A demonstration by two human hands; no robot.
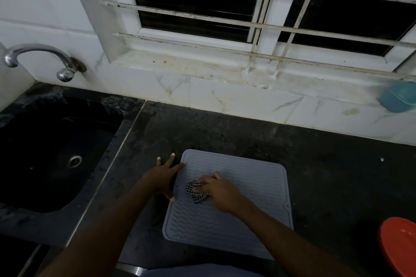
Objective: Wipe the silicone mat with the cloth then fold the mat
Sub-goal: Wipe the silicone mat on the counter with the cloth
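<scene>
Two hands at work: my right hand [219, 192] presses the bunched checkered cloth [196, 191] on the grey silicone mat [236, 227], lying flat on the dark counter [326, 164]; unwiped mat extends toward 5 o'clock. My left hand [165, 175], fingers spread, empty, pins the 9 o'clock edge.

We see only scraps of the checked cloth [196, 191]; most of it is bunched under our right hand [219, 193], which also covers part of the grey silicone mat [227, 218]; the orange bowl [399, 245] is cut off by the right edge; the teal object [398, 96] on the sill is blurred and cropped, so we cannot name it; the sink [45, 141] runs off the left edge.
</scene>
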